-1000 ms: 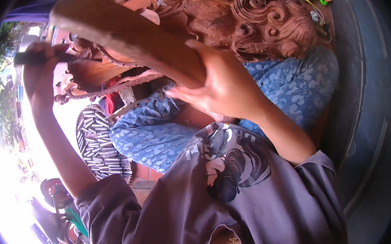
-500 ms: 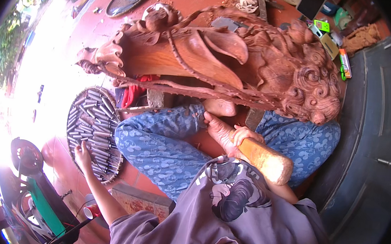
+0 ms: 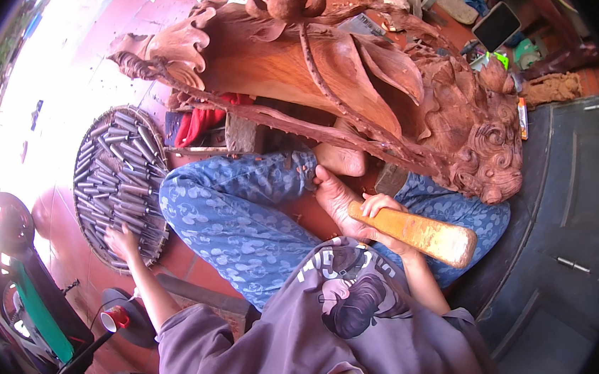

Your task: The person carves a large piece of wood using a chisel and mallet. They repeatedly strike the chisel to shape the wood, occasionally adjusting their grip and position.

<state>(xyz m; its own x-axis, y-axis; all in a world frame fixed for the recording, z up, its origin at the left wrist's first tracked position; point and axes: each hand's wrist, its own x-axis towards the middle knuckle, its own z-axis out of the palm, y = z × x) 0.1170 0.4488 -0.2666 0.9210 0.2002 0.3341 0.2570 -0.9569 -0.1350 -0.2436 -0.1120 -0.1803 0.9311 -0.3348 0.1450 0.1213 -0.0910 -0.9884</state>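
My left hand is at the near edge of a round woven tray on my left. Its fingers are spread among the handle ends of several wood carving chisels, with none seen in its grip. Close to my bare foot, my right hand is wrapped round the narrow end of a wooden mallet. The mallet's thick, pale, worn end points right, over my thigh. Across the front of my crossed legs lies a large reddish-brown wood carving, with leaf shapes, a thorny stem and curled relief at its right end.
Wooden blocks and a red cloth sit under the carving. A grey door bounds the right side. At lower left are a red cup and a dark machine with a green panel. A phone stands at the far right.
The mallet has swung so its thick end points farther right, still in my right hand. My left hand has shifted toward the tray's near edge, its fingers spread. The view has turned slightly.
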